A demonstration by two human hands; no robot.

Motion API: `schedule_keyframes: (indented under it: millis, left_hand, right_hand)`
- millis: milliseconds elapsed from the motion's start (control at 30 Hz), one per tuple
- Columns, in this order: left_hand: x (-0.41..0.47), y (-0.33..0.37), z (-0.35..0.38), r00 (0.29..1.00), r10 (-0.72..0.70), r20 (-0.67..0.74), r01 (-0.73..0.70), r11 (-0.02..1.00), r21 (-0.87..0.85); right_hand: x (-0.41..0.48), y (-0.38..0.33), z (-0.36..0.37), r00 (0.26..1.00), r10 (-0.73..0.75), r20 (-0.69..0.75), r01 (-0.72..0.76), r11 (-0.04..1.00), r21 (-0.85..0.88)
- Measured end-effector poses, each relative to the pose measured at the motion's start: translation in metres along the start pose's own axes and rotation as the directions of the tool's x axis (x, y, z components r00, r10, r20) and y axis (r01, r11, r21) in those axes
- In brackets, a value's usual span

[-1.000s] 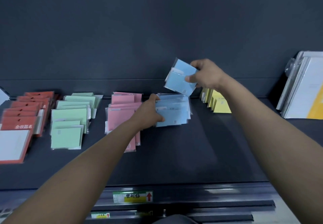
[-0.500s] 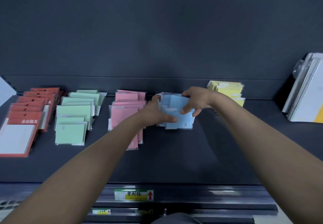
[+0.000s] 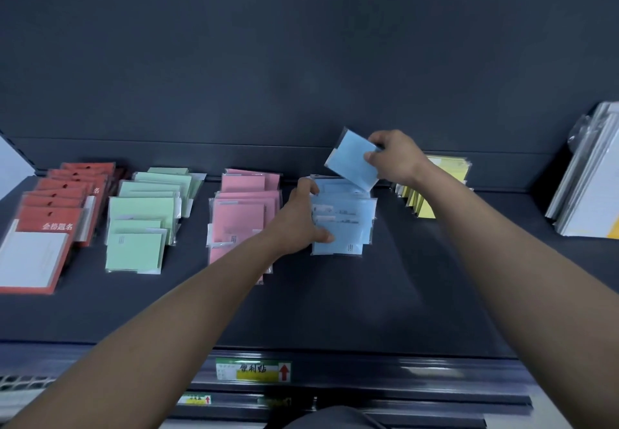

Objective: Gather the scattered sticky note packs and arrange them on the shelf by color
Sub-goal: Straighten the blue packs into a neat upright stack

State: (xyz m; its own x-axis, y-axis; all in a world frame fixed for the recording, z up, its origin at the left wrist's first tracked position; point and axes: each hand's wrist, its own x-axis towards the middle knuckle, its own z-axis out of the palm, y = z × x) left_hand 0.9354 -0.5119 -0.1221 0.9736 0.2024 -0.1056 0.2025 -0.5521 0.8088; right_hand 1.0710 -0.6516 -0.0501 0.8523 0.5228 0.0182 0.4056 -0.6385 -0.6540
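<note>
Right hand (image 3: 397,157) fingers pinching raised blue pack (image 3: 351,159); left hand (image 3: 301,219) fingers spread on blue stack (image 3: 348,220)

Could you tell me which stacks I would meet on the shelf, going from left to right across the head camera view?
red packs → green packs → pink packs → blue packs, steadied by the left hand → yellow packs, behind the right hand → white folders.

Both bare arms are stretched out forward. Left hand (image 3: 299,219) sits palm down, fingers spread and pressing flat. Right hand (image 3: 395,158) is raised a bit higher, fingers pinched closed.
</note>
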Motion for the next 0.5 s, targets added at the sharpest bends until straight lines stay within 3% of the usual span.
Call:
schedule_keyframes:
  millis: [233,367,500]
  left_hand:
    - [-0.0056,0.0056,-0.0016,0.998,0.06,-0.004,-0.059,0.991,0.12]
    - [-0.0067,0.0027,-0.0009,0.994,0.096,-0.054,-0.086,0.984,0.153]
    - [-0.008,-0.0003,0.0,0.987,0.098,-0.126,-0.086,0.992,0.097]
  right_hand:
    - [0.0034,0.0013,0.0021,0.995,-0.008,0.103,0.0,0.997,0.082]
    - [0.0007,0.0018,0.0024,0.967,-0.001,0.254,-0.021,0.996,0.084]
    - [-0.0046,0.0079,0.0058,0.895,0.04,0.444,-0.052,0.999,0.016]
